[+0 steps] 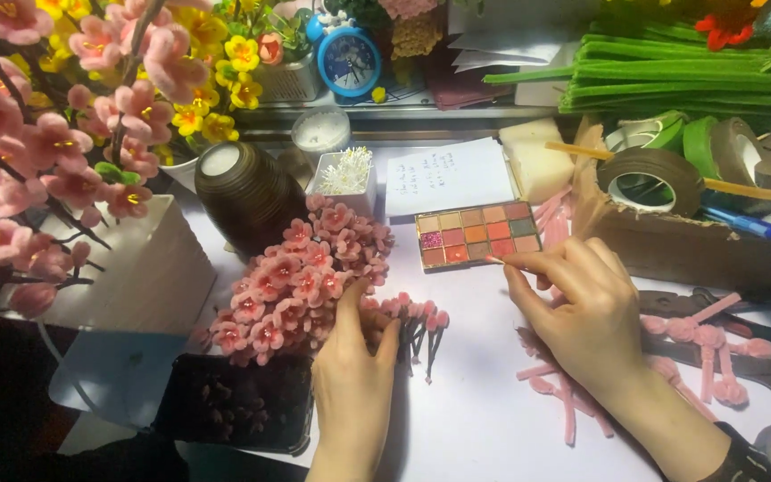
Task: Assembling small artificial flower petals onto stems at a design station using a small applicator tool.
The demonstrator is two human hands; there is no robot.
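1. Fingers point(528, 265) of the right hand point(582, 312) pinch a thin stick, its tip point(491, 260) touching the lower edge of the eyeshadow palette point(477, 234) just ahead of them. Clenched on the stick, not loose.
2. Fingers of the left hand point(354, 357) are closed round a small bunch of pink buds on dark stems point(417, 321); bud heads poke out just right of the thumb.
3. Done, judging by the layout: a big heap of finished pink flowers point(301, 281) lies touching the left hand's far-left side. That looks like most of the batch.
4. Left to do, as a judgement: the held buds look paler than the heap flowers, and loose pink fuzzy wire pieces point(564, 402) lie under and right of the right hand, unformed.
5. Containers: palette is open, pans in orange, red and brown tones, one glittery pink.
6. Small white square box point(347, 174) beyond the heap holds white stamen threads.
7. Cardboard box point(671, 241) beyond the right hand holds rolls of tape point(649, 183), green and brown, plus a blue pen.
8. Dark tray point(234, 406) left of the left wrist; a few petals inside, contents hard to tell.
9. White vase point(136, 268) far left holds blossom branches. Dark ribbed jar point(243, 192) beside it; inside not visible.
10. Worktop point(475, 419) is white paper under both hands.
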